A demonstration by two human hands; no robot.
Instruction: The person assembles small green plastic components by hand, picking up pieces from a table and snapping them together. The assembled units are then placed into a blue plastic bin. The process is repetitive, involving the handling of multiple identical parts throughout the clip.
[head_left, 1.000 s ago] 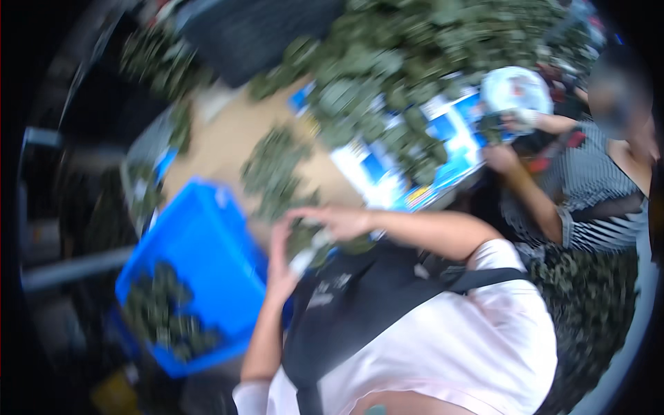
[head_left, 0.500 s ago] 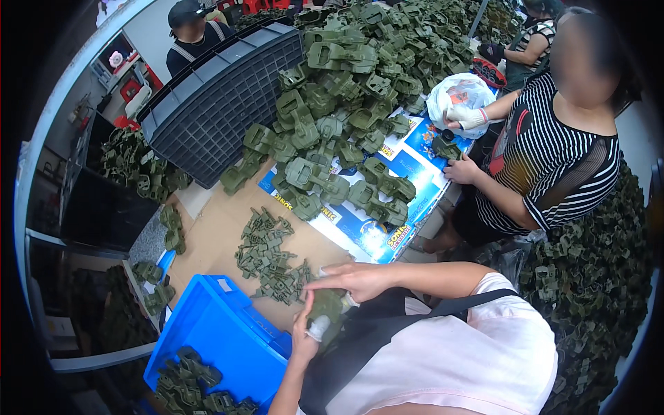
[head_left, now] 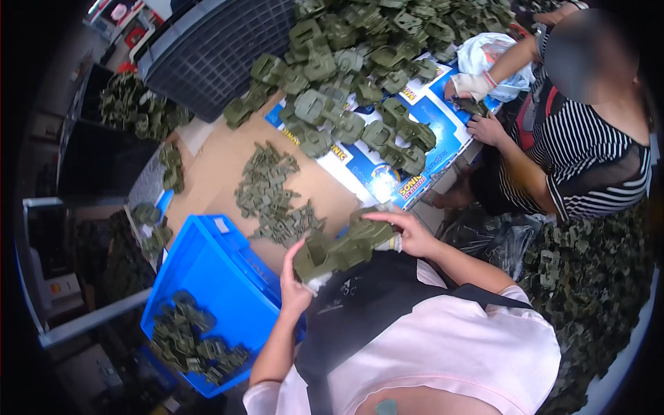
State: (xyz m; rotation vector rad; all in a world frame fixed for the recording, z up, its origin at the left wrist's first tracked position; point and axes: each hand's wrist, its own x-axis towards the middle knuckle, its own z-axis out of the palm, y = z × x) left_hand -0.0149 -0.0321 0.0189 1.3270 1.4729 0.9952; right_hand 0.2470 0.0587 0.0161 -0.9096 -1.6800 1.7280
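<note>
Head view showed us working over a cardboard-covered table (head_left: 207, 173), both hands raised at the picture's centre. Our left hand (head_left: 294, 280) cupped the 8 o'clock end of an olive-green moulded plastic part (head_left: 342, 250), fingers closed under it, while our right hand (head_left: 408, 232) pinched the 2 o'clock end, fingertips closed on the top edge. The part lay roughly level between the hands, just above the table edge; we judged this two-ended grip served to steady or flex it, since the piece looked long and thin-walled.

At 10 o'clock from the hands lay a flat scatter of small green pieces (head_left: 270, 197) on the bare cardboard, within easy reach. At 7 o'clock, just beside our left forearm, stood a blue plastic crate (head_left: 207, 263) holding a loose heap of green parts (head_left: 190, 339) in its lower corner; its place beside the left arm suited dropping items in without a stretch.

At 12 o'clock a large heap of bulkier green mouldings (head_left: 360, 90) spread over a blue printed sheet (head_left: 415, 173). A dark ribbed bin (head_left: 214, 55) stood at 11 o'clock.

At 2 o'clock a co-worker in a striped top (head_left: 588, 152) handled similar pieces, with one gloved hand (head_left: 472, 86) near a white plastic bag (head_left: 494, 59). More green parts (head_left: 588, 277) were piled at 4 o'clock.
</note>
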